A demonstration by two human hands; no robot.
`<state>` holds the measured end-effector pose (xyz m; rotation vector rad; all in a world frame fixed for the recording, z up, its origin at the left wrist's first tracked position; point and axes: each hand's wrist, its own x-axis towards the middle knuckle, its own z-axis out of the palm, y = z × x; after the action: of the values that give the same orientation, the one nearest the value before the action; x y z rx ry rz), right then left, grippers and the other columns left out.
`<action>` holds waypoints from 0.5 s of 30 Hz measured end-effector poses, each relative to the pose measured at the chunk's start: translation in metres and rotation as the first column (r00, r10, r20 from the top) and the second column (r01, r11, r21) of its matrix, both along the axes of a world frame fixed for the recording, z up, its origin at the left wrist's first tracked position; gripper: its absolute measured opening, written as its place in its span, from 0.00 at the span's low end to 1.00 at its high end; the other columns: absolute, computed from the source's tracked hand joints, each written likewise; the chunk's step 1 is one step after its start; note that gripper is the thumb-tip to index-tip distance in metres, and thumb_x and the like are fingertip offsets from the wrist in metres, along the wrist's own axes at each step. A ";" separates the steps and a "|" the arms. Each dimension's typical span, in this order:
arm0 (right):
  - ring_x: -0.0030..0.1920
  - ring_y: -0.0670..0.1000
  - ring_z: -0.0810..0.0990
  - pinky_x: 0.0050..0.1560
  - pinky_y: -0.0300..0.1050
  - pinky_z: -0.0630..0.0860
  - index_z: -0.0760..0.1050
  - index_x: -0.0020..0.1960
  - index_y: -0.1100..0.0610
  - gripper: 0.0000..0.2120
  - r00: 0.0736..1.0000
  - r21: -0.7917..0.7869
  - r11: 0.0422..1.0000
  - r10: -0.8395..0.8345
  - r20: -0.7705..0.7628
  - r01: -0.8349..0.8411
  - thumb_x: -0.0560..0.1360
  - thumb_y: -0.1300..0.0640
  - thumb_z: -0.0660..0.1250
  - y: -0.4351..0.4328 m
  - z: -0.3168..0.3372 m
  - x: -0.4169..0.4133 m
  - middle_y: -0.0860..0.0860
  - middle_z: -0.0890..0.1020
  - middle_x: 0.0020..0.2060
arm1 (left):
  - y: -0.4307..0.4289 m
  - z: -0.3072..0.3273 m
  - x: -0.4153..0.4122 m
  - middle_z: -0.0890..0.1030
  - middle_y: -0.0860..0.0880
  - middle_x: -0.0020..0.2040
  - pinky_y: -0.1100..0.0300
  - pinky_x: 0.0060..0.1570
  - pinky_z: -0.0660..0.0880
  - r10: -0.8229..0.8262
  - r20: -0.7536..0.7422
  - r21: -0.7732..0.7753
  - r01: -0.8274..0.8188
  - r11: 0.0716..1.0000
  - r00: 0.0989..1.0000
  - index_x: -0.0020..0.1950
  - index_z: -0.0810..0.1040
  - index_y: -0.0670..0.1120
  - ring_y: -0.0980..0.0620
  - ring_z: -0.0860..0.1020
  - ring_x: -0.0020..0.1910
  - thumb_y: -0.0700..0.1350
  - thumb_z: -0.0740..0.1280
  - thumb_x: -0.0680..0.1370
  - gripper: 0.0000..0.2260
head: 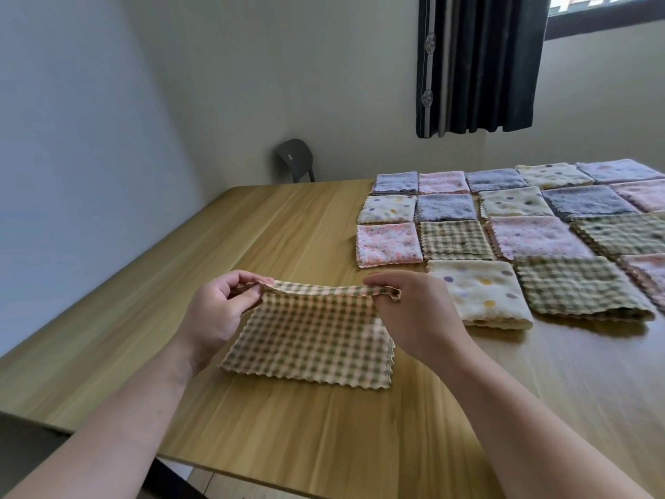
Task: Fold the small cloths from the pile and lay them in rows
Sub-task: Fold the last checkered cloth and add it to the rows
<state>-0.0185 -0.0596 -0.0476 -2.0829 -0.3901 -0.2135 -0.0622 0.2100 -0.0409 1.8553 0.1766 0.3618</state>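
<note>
1. A person works on a green-and-cream checked cloth (313,333) on a pale wooden table (252,228). The cloth is a small gingham rectangle with pinked, zigzag edges.

2. The cloth's long axis runs left to right, roughly in line with the table's near edge. Its near long edge lies flat on the wood. Its far long edge is lifted off the surface, so the cloth slopes up and away from the person.

3. The left hand (216,311) pinches the far left corner between thumb and curled fingers. The right hand (414,311) pinches the far right corner the same way, with its back turned to the camera. The lifted edge is stretched between the two hands and looks doubled over at the fingertips.

4. The cloth lies in the near middle part of the table, well in from the left edge and to the left of the finished work.

5. Folded cloths (503,225) lie in neat rows toward the table's far right corner, set edge to edge. They are lavender-grey, pink-speckled, cream with dots and green check, and they run out of view on the right.

6. The nearest row begins with a cream polka-dot cloth (478,293), which lies just beside the right hand.

7. A dark chair (295,158) stands beyond the table's far edge against the wall. A dark curtain (478,63) hangs above the rows.
</note>
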 end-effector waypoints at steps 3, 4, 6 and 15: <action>0.34 0.36 0.82 0.36 0.27 0.73 0.84 0.60 0.49 0.18 0.995 -0.051 0.994 0.100 0.004 -0.099 0.77 0.65 0.65 0.000 0.000 -0.006 0.43 0.85 0.41 | 0.007 -0.004 -0.004 0.86 0.50 0.54 0.54 0.57 0.78 0.009 0.027 0.036 -0.010 0.999 1.000 0.49 0.85 0.42 0.51 0.84 0.56 0.33 0.67 0.80 0.08; 0.33 0.36 0.81 0.35 0.26 0.72 0.84 0.60 0.49 0.18 0.991 -0.080 0.988 0.132 0.030 -0.129 0.76 0.66 0.66 0.001 -0.001 -0.008 0.43 0.85 0.40 | 0.009 -0.007 -0.006 0.86 0.51 0.54 0.56 0.57 0.78 0.022 0.034 0.053 -0.024 0.998 0.999 0.48 0.85 0.42 0.52 0.84 0.56 0.33 0.68 0.80 0.08; 0.35 0.35 0.79 0.38 0.25 0.71 0.84 0.59 0.49 0.17 0.977 -0.144 0.974 0.190 0.093 -0.176 0.75 0.65 0.68 0.002 -0.002 -0.011 0.43 0.85 0.41 | 0.014 -0.011 -0.009 0.86 0.53 0.54 0.62 0.56 0.79 0.051 0.064 0.130 -0.059 0.990 0.997 0.46 0.86 0.44 0.55 0.84 0.55 0.33 0.70 0.78 0.08; 0.35 0.44 0.78 0.36 0.41 0.76 0.83 0.48 0.49 0.09 0.915 -0.452 0.830 0.398 0.066 -0.328 0.72 0.59 0.67 -0.005 -0.001 -0.021 0.45 0.82 0.36 | 0.030 -0.029 -0.034 0.85 0.56 0.54 0.63 0.59 0.78 0.010 0.126 0.465 -0.068 0.883 0.992 0.45 0.86 0.50 0.59 0.82 0.57 0.32 0.73 0.75 0.12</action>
<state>-0.0396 -0.0644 -0.0489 -2.3775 -1.0021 -0.0628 -0.0963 0.2404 -0.0698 2.3027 0.0428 0.5835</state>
